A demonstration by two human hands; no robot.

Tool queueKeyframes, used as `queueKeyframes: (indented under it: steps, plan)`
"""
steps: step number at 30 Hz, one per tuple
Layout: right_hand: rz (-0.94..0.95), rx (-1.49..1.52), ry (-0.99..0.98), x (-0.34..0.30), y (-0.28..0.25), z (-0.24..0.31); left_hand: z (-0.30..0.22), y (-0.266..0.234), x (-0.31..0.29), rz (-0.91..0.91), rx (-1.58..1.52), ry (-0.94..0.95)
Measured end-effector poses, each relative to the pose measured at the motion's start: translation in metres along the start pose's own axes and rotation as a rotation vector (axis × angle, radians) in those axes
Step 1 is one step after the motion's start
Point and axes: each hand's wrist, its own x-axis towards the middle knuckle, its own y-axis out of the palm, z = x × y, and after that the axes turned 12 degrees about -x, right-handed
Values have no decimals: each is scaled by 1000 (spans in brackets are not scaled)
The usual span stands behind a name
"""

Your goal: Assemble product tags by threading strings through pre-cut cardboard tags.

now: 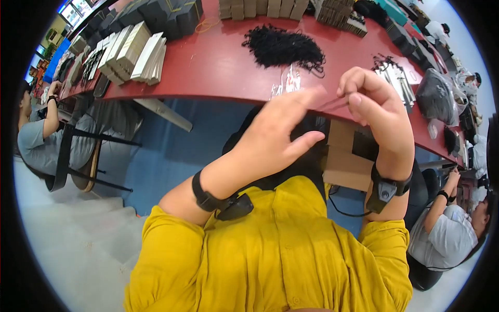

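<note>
The right hand (382, 112) pinches a blurred thin cord (330, 104) beside the loosely spread left hand (270, 130), near the red table's (218, 62) edge; likely light, limp, tangle-prone, best gripped near an end.

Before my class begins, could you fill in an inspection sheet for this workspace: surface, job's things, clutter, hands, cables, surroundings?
Surface: red table, partly covered.
Job's things: black cord pile, just beyond the hands.
Clutter: pale card stacks at left; grey plastic bag at right.
Hands: left hand open, blurred; right hand curled, grip unclear.
Cables: black cable near the right wrist.
Surroundings: seated person at left, another at right; blue floor.
</note>
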Motion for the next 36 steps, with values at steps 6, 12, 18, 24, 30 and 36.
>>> queueKeyframes:
  steps: [6, 12, 18, 24, 30, 36]
  plan:
    - [-95, 1094, 128, -40, 60, -82, 31, 15, -69, 403, -263, -386]
    - [-141, 800, 380, -44, 116, -125, 48, 16, -112, 637, -101, -518]
    - [-171, 705, 256, -27, 117, -120, 53, 18, -95, 518, -154, -560]
    - [-275, 642, 321, -20, 123, -132, 64, 17, -96, 578, -112, -567]
    - [-474, 65, 189, -42, 138, -127, 48, 1, -79, 68, 80, -394]
    - [-490, -34, 165, -45, 143, -126, 51, 11, -76, 83, 56, -233]
